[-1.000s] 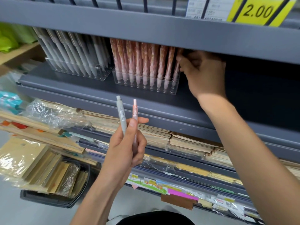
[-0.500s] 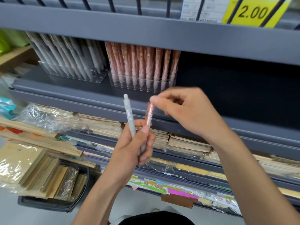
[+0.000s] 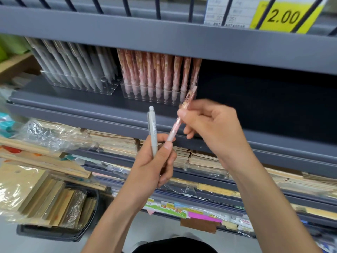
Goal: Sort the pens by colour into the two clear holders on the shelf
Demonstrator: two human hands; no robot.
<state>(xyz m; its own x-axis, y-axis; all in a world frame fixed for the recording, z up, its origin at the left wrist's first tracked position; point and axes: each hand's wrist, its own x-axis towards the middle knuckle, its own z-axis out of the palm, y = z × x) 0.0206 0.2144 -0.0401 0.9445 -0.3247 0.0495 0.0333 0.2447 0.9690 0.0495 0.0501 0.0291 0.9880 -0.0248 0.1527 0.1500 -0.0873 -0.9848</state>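
Observation:
Two clear holders stand on the grey shelf (image 3: pixel 73 103). The left holder (image 3: pixel 80 84) is filled with several grey pens, the right holder (image 3: pixel 155 95) with several pink pens. Below the shelf edge, my left hand (image 3: pixel 153 170) grips a grey pen (image 3: pixel 152 132) upright. My right hand (image 3: pixel 209 128) pinches a pink pen (image 3: pixel 176 126) near its upper end. That pen slants up to the right, its lower tip close to my left thumb, its top just in front of the right holder's right end.
A grey shelf board with a yellow 2.00 price tag (image 3: pixel 284 16) hangs low over the pen tops. Stacks of wrapped notebooks (image 3: pixel 113 141) fill the shelves below. A dark crate (image 3: pixel 54 232) of paper goods sits on the floor at left.
My right hand came down from the pink holder, took the pink pen out of my left hand and lifted it up and to the right. The left hand keeps only the grey pen.

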